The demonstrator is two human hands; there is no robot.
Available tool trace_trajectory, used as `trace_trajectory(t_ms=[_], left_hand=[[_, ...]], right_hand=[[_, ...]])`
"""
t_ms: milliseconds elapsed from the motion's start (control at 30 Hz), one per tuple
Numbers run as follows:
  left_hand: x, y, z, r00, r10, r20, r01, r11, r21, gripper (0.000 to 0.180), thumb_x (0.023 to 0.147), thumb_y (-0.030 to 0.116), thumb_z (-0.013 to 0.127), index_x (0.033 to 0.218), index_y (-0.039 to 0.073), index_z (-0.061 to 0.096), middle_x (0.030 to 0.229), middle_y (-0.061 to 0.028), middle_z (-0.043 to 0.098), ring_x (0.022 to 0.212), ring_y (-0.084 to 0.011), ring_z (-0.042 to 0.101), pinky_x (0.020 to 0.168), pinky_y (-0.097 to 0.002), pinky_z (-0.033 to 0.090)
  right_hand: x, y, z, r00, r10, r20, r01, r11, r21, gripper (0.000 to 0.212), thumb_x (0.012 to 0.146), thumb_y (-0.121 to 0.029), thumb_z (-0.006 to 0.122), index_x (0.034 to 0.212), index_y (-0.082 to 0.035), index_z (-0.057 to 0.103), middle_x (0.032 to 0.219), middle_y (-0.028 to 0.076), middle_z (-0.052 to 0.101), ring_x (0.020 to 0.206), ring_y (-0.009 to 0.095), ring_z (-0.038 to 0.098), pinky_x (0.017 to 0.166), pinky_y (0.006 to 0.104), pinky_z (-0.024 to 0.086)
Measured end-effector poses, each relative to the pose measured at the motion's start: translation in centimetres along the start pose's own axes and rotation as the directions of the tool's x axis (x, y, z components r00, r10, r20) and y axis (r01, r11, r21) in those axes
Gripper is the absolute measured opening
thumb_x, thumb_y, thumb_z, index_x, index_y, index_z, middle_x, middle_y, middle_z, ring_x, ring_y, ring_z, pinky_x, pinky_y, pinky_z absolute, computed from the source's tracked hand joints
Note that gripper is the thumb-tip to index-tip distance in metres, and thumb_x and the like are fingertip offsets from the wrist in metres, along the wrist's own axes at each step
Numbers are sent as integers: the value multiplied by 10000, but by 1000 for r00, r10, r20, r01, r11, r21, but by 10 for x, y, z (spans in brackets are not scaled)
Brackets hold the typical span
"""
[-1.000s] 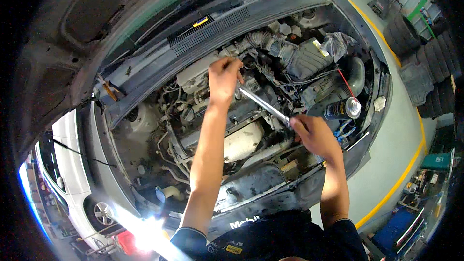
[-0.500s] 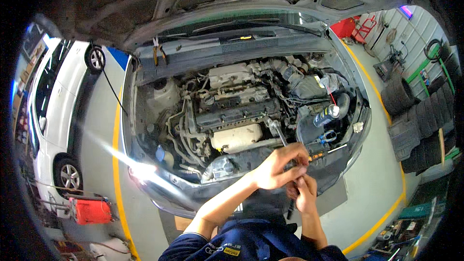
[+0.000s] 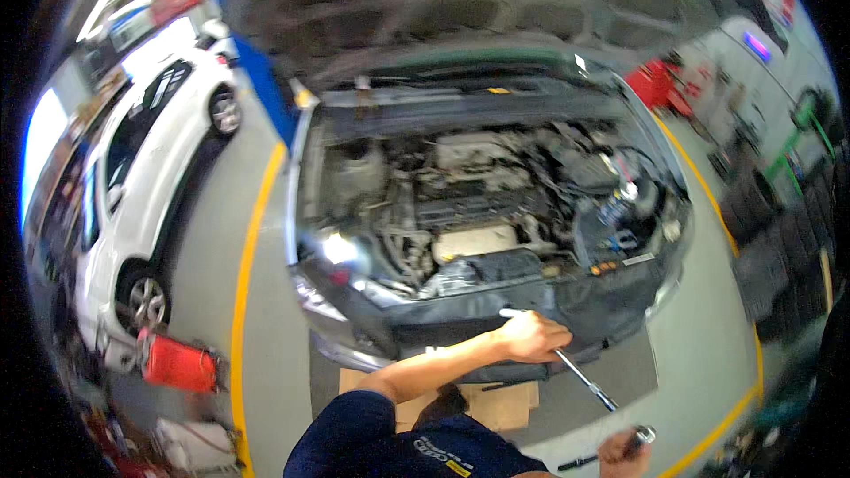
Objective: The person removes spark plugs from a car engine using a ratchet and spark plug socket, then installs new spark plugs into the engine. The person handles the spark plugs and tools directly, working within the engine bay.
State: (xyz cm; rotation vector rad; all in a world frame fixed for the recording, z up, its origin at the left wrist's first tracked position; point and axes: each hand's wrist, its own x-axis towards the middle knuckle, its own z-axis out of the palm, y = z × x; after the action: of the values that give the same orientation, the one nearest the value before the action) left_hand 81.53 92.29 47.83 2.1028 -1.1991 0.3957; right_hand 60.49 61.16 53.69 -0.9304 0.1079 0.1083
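Note:
In front of the open engine bay, my left hand (image 3: 533,337) is closed around a chrome extension bar (image 3: 580,375). One end of the bar pokes out past my knuckles; the thicker end points down toward my right. Lower right, near the picture's edge, my right hand (image 3: 623,455) grips a ratchet wrench (image 3: 645,435) with a round chrome head and a dark handle. Ratchet and bar are apart. Beyond my hands lies the dark engine (image 3: 478,204), with a pale metal cover (image 3: 474,242) on its near side.
An orange-handled screwdriver (image 3: 606,267), blue-handled pliers (image 3: 622,241) and a spray can (image 3: 617,204) lie on the engine bay's right side. The raised hood (image 3: 496,18) hangs overhead. A work light (image 3: 338,249) shines at left. Cardboard (image 3: 500,407) lies on the floor.
My hands have come away from the engine and separated. The bar has left the engine bay in my left hand; my right hand has moved down and right with the ratchet. The view has shifted.

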Motion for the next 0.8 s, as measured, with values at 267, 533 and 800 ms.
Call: trace_trajectory(t_ms=[267,533,800], left_hand=[[29,207,99,898,-396,192,416,905,-82,291,1012,362,581,1076,78,585,940,-159,689,889,-434,687,745,-558,538],[-31,472,336,779,-67,624,430,781,-453,465,998,237,611,1344,-69,557,1263,-277,653,1154,-435,639,981,-480,515],[-73,724,445,449,387,805,269,801,-535,612,1065,314,566,1519,-65,406,1435,-292,552,1323,-379,563,1130,-435,430]], right_hand=[[-153,-77,-100,818,-418,-395,406,906,-119,355,1089,-347,514,831,-109,572,678,11,505,574,132,442,522,310,400],[-370,130,-275,555,-131,-821,362,927,97,214,1074,-288,559,1086,-87,632,796,-19,543,686,110,547,590,283,462],[-529,137,-311,316,-318,-894,810,582,79,361,1119,-435,482,1241,-105,562,1098,5,600,1018,111,550,878,316,500]])
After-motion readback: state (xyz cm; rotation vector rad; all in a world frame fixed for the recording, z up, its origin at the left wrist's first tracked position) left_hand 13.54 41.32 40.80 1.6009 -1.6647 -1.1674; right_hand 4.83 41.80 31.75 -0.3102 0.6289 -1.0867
